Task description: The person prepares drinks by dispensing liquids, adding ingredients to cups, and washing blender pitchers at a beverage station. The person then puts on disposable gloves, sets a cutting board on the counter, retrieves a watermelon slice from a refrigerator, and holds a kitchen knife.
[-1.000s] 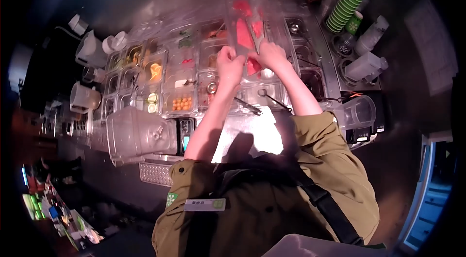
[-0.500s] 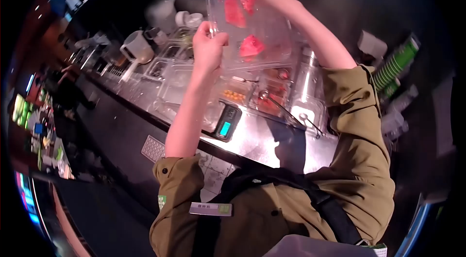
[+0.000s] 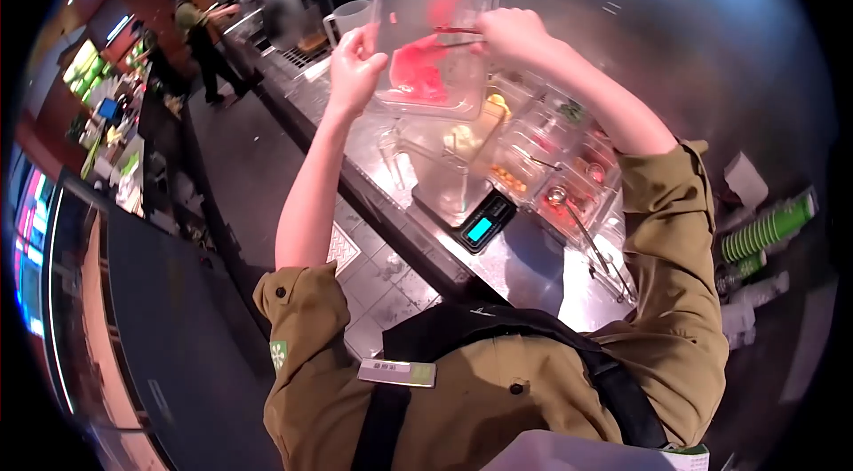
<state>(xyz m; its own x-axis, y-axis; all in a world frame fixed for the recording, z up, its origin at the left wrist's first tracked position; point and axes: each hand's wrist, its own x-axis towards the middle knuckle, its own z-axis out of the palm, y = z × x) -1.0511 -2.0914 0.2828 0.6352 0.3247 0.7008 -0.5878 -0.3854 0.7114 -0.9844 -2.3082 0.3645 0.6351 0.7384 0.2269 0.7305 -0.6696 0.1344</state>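
Note:
My left hand (image 3: 357,73) is closed on the left rim of a clear plastic container (image 3: 465,104), held up and tilted over the counter. Red watermelon pieces (image 3: 418,77) lie bunched toward its near end, and another red patch shows blurred farther up. In my right hand (image 3: 513,35) is a pair of metal tongs (image 3: 455,30), its arms reaching left across the container above the fruit. Whether the tips touch a piece I cannot tell. Below the container stands a clear vessel (image 3: 442,178) beside a digital scale (image 3: 487,220) with a lit display.
Clear bins hold yellow pieces (image 3: 498,107), orange balls (image 3: 508,178) and red fruit (image 3: 569,203); a long-handled ladle (image 3: 557,195) rests there. Stacked green cups (image 3: 771,231) are at the right. A co-worker (image 3: 203,35) stands at the far left along the counter (image 3: 524,267).
The view has swung left. The watermelon pieces, spread out before, are now bunched toward the container's near end. The tongs have come lower in the view, and both hands keep their hold.

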